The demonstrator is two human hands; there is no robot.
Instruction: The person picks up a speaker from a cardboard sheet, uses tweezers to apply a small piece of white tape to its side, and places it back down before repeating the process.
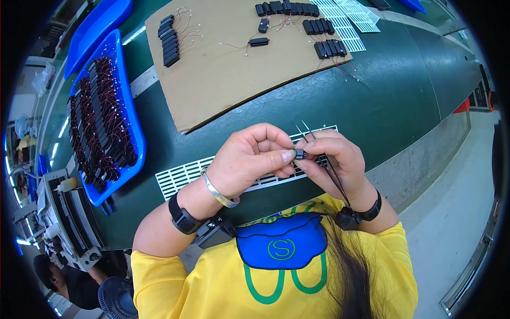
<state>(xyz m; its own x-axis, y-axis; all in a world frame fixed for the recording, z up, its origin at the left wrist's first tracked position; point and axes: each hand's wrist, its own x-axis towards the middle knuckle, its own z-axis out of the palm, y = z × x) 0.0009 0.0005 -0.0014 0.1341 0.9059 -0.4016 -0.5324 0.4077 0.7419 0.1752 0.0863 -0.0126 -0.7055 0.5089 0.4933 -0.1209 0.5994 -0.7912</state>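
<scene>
A small black block-shaped part is pinched between the thumb and fingers of my left hand. My right hand meets it from the right, its thumb and fingertips close against the part. Tweezers lie in my right hand, their tips pointing away from me past the fingers and touching nothing. Much of the part is hidden by my fingertips. Under both hands a white slotted strip lies on the green tabletop.
A cardboard sheet across the table bears rows of black parts with thin red wires. On the left stands a blue tray full of such wired parts, another blue tray behind it. More white slotted sheets lie far right.
</scene>
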